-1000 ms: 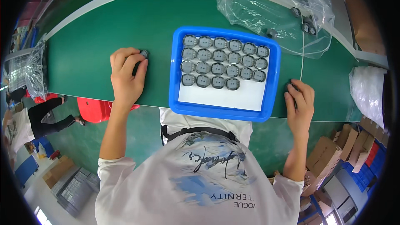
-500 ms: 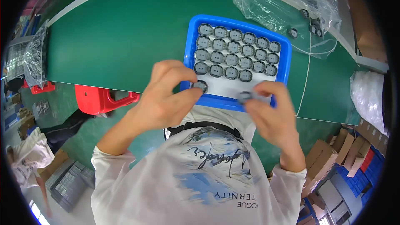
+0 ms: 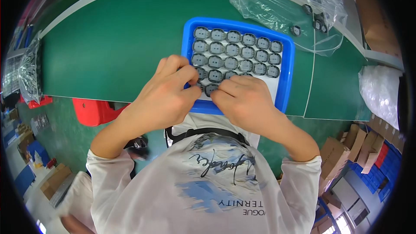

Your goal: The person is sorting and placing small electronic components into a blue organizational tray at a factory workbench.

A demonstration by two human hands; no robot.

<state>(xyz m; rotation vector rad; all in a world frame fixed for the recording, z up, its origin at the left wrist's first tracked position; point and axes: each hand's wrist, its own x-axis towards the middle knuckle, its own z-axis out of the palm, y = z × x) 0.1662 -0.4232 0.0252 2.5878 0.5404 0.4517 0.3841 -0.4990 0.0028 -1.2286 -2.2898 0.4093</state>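
Observation:
A blue tray (image 3: 291, 67) with a white liner holds rows of small rounded grey plastic parts (image 3: 232, 49) with dark rims. Over the tray's near left corner my left hand (image 3: 169, 97) is closed, its thumb and fingertips at a grey part (image 3: 199, 86) that they partly cover. Just beside it, my right hand (image 3: 247, 99) pinches another grey part (image 3: 211, 89) in the nearest row. The right hand also hides some of the row behind.
The tray rests on a green table (image 3: 117, 39). A clear plastic bag (image 3: 277, 6) lies at the back right, with a few loose grey parts (image 3: 295, 30) by it. Beyond the table's near edge are a red stool (image 3: 91, 112) and cardboard boxes (image 3: 336, 156).
My right hand has carried its grey part leftward across the tray, beside the part at my left hand. The whole view has shifted slightly, and a person at lower left has moved closer.

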